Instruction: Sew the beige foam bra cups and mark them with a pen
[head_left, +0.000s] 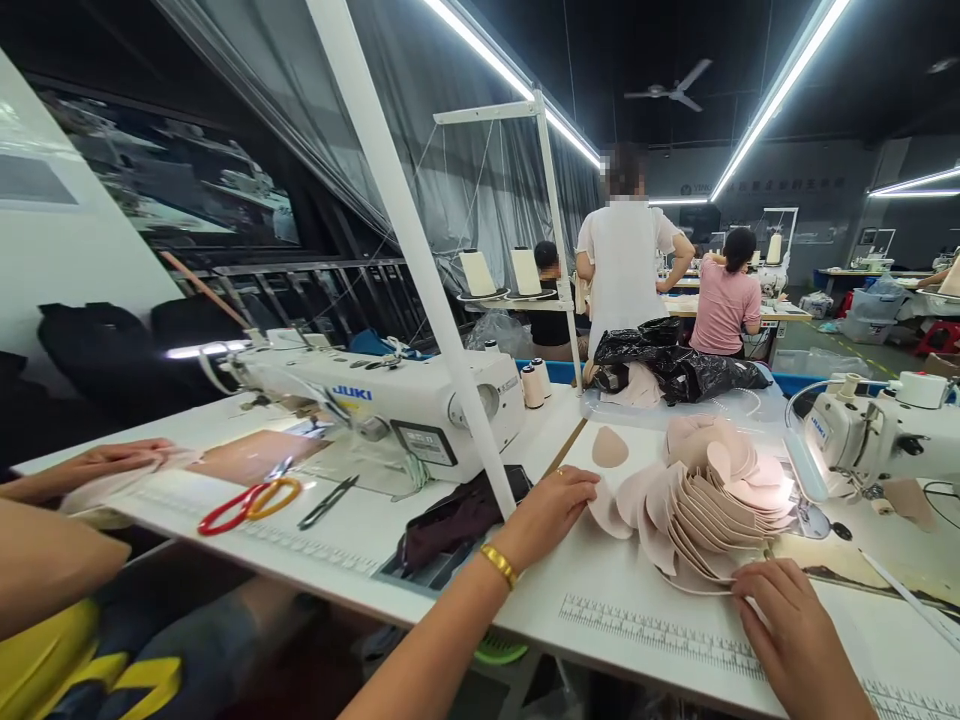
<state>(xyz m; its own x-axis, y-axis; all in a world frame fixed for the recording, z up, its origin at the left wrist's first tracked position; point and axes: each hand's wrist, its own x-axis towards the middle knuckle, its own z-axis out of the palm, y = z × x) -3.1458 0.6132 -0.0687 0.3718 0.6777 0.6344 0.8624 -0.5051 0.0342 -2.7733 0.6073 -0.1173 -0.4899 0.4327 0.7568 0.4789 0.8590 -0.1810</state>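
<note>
A fanned stack of pale pink bra cups (pixel 701 515) lies on the white table in front of me. My left hand (pixel 551 510), with a gold bracelet and a ring, reaches to the stack's left end. Its fingers are stretched out at the edge of the outermost cup; the thumb is hidden. At the stack's near right side is my right hand (pixel 787 625), fingers bent and closed at the tips on the thin pale edge of a bottom cup. One loose beige cup piece (pixel 610 447) lies flat behind my left hand.
To the left, another person's hands (pixel 112 462) hold pale fabric by a JUKI sewing machine (pixel 390 400). Red-and-orange scissors (pixel 251 503) and black tweezers (pixel 328 502) lie there. A second sewing machine (pixel 877 435) stands right. A white pole (pixel 420 250) rises between the tables; a black plastic bag (pixel 675 365) lies behind the stack.
</note>
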